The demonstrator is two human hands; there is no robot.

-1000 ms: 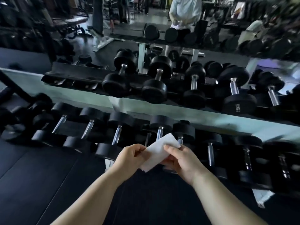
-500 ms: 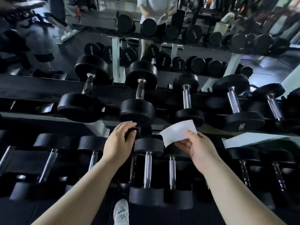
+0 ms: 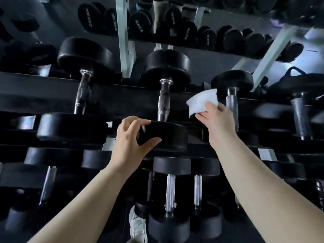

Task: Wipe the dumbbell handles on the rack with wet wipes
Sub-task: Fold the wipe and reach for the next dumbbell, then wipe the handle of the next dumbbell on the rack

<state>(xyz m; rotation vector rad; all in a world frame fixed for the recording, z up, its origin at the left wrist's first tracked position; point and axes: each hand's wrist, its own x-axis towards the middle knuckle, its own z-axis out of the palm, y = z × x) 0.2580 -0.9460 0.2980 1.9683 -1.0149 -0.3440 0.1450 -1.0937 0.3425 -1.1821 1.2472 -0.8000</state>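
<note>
Black dumbbells with chrome handles lie in rows on a dark two-tier rack (image 3: 122,95). My left hand (image 3: 130,139) curls over the near head (image 3: 168,135) of the middle upper dumbbell, thumb underneath and fingers on top. That dumbbell's chrome handle (image 3: 164,104) rises bare behind the head. My right hand (image 3: 216,120) pinches a white wet wipe (image 3: 203,101), held up between that handle and the neighbouring handle (image 3: 232,109) to the right. The wipe touches neither handle.
More dumbbells fill the lower tier (image 3: 171,193) and the upper tier to the left (image 3: 83,95) and right (image 3: 300,116). A mirror behind the rack reflects further dumbbells (image 3: 140,25). My white shoe (image 3: 138,225) shows on the dark floor below.
The view has closed in on the upper tier. My left hand let go of the wipe and took hold of the middle dumbbell's near head. My right hand lifted the wipe up beside the handle.
</note>
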